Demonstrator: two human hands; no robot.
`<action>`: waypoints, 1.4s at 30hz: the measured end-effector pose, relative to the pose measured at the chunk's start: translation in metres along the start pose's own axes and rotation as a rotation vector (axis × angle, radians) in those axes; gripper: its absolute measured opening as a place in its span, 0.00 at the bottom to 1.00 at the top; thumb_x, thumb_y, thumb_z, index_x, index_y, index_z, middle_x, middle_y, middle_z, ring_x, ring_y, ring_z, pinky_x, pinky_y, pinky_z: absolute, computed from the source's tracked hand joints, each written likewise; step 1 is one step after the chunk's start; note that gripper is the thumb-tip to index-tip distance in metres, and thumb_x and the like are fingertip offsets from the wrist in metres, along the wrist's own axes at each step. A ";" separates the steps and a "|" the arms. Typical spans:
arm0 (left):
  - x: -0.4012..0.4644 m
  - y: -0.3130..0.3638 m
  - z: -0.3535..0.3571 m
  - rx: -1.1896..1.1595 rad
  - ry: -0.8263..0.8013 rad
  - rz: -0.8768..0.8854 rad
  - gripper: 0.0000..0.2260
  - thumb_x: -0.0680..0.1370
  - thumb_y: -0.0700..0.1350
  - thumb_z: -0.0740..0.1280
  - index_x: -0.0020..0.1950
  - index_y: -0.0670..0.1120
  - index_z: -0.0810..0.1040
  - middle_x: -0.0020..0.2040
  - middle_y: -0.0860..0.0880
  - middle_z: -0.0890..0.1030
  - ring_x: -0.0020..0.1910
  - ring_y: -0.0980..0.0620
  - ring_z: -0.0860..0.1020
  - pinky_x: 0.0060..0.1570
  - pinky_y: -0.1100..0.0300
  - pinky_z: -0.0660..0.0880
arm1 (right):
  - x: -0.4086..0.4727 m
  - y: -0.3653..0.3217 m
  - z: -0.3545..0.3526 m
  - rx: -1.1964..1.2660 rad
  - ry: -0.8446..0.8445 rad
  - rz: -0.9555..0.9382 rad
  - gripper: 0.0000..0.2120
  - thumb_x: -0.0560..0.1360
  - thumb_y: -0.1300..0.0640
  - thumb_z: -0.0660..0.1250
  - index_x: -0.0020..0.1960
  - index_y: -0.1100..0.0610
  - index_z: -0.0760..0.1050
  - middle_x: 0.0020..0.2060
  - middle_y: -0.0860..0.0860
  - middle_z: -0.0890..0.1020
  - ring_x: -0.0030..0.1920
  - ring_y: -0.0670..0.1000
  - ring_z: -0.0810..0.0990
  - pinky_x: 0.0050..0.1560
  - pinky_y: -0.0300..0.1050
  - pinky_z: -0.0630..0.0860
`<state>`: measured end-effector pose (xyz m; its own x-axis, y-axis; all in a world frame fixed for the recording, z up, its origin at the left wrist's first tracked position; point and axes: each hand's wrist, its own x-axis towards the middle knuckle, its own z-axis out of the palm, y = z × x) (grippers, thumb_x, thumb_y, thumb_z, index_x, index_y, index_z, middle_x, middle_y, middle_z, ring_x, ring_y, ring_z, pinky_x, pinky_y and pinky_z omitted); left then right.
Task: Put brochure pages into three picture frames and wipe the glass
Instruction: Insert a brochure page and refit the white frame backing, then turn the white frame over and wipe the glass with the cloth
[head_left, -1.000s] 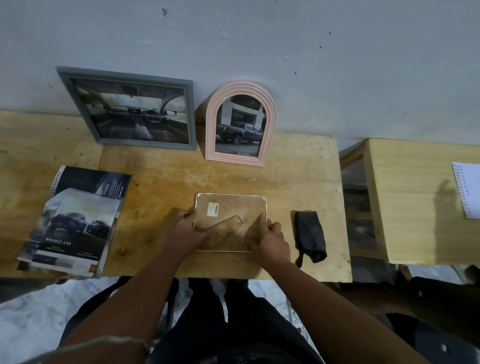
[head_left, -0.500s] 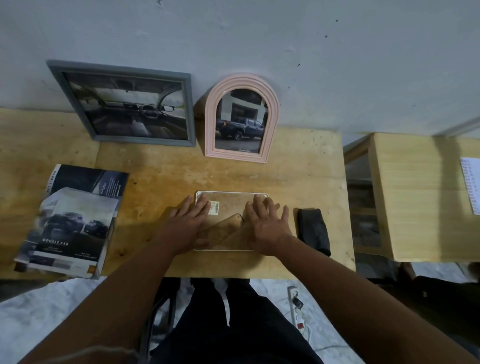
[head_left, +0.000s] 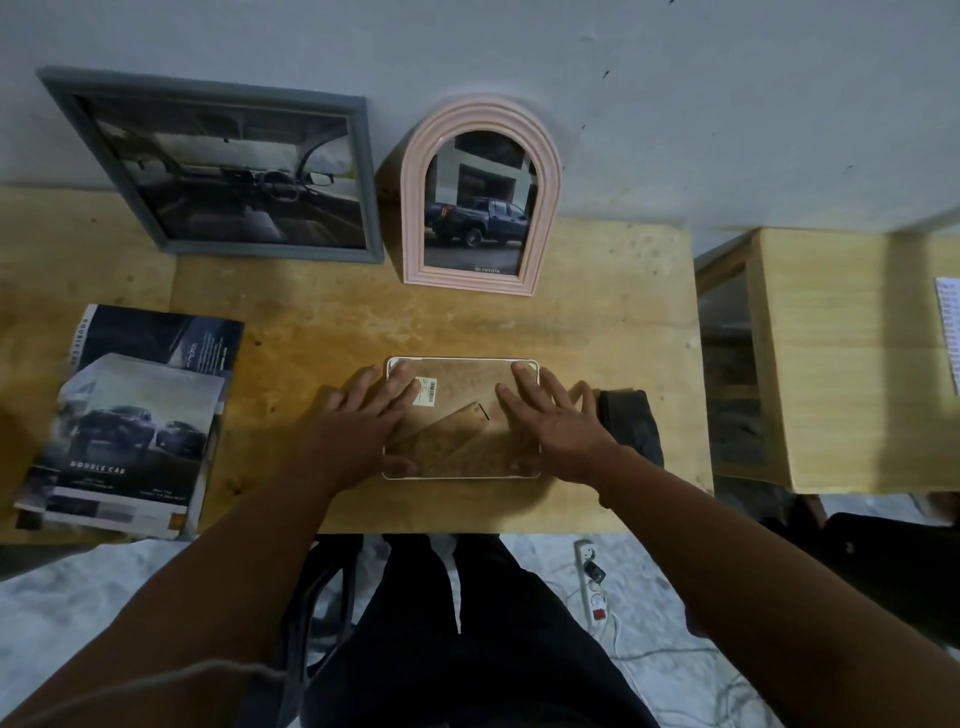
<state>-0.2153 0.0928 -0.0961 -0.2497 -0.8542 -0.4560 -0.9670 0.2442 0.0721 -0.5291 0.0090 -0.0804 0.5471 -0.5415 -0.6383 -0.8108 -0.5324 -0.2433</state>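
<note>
A small white-edged picture frame (head_left: 464, 383) lies face down on the wooden table (head_left: 597, 332), its brown back and folded stand showing. My left hand (head_left: 358, 426) rests flat on its left side, fingers spread. My right hand (head_left: 553, 421) lies flat on its right side, fingers spread too. A grey frame (head_left: 228, 166) with a car-interior page and a pink arched frame (head_left: 480, 200) with a pickup page lean on the wall. The brochure (head_left: 135, 421) lies at the left. A dark cloth (head_left: 631, 423) sits just right of my right hand.
A second wooden table (head_left: 852, 364) stands to the right, with a gap between the two and a white paper (head_left: 948, 332) at its far edge. A power strip and cables (head_left: 592, 587) lie on the floor by my legs.
Both hands went from curled at the frame's lower edge to flat with fingers spread, reaching up to its top corners. The frame stayed in place.
</note>
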 end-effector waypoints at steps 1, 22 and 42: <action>0.001 -0.001 0.001 0.015 0.004 0.001 0.53 0.67 0.79 0.61 0.85 0.52 0.54 0.86 0.51 0.48 0.81 0.39 0.60 0.59 0.43 0.72 | 0.000 0.000 0.000 -0.005 0.001 0.006 0.52 0.75 0.36 0.69 0.81 0.39 0.32 0.79 0.45 0.26 0.81 0.57 0.31 0.74 0.77 0.39; -0.034 0.064 -0.010 -0.393 0.084 -0.246 0.47 0.67 0.61 0.75 0.83 0.59 0.57 0.84 0.48 0.56 0.68 0.35 0.70 0.65 0.42 0.74 | -0.017 -0.030 0.000 1.249 0.323 0.670 0.17 0.78 0.52 0.70 0.65 0.57 0.81 0.56 0.54 0.86 0.52 0.56 0.84 0.53 0.57 0.83; 0.026 0.081 -0.045 -1.339 0.107 -0.632 0.23 0.80 0.61 0.69 0.61 0.43 0.81 0.54 0.43 0.84 0.53 0.42 0.83 0.52 0.47 0.78 | -0.072 0.077 0.014 0.883 0.265 0.911 0.26 0.71 0.50 0.73 0.65 0.53 0.68 0.46 0.53 0.79 0.48 0.59 0.80 0.54 0.59 0.78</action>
<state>-0.3020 0.0695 -0.0618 0.2745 -0.6989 -0.6604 -0.2252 -0.7144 0.6625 -0.6334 0.0161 -0.0634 -0.3294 -0.6454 -0.6892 -0.7174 0.6456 -0.2617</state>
